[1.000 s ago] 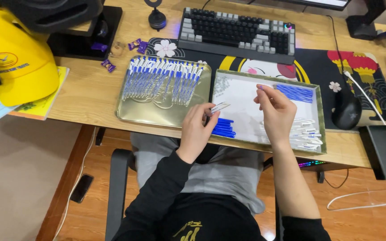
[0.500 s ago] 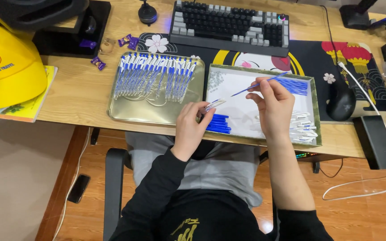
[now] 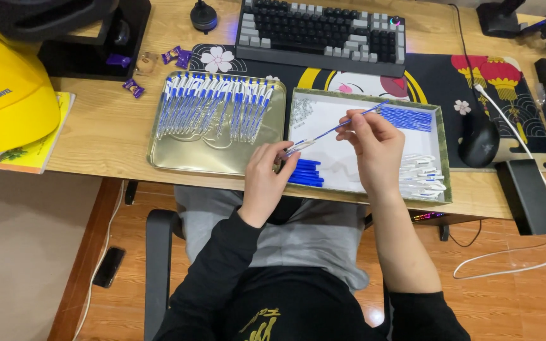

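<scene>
My left hand (image 3: 272, 170) grips a clear pen barrel (image 3: 299, 146) at the near edge of a white-lined box (image 3: 447, 158). My right hand (image 3: 374, 142) pinches a thin blue refill (image 3: 349, 123), whose lower end meets the barrel's tip. Inside the box lie a pile of blue refills (image 3: 407, 118) at the back, blue pen parts (image 3: 306, 173) at the front left and white pen parts (image 3: 421, 177) at the front right. To the left, a gold metal tray (image 3: 178, 158) holds several finished blue-and-white pens (image 3: 213, 107) in a row.
A dark keyboard (image 3: 320, 28) and patterned desk mat (image 3: 500, 76) lie behind the trays. A black mouse (image 3: 479, 140) and a black block (image 3: 529, 196) with a white cable sit at the right. A yellow cap (image 3: 4, 95) rests at the left, wrapped sweets (image 3: 135, 87) nearby.
My right hand took a blue refill from the box's back pile and brought it to the barrel that my left hand holds. The view shifted slightly.
</scene>
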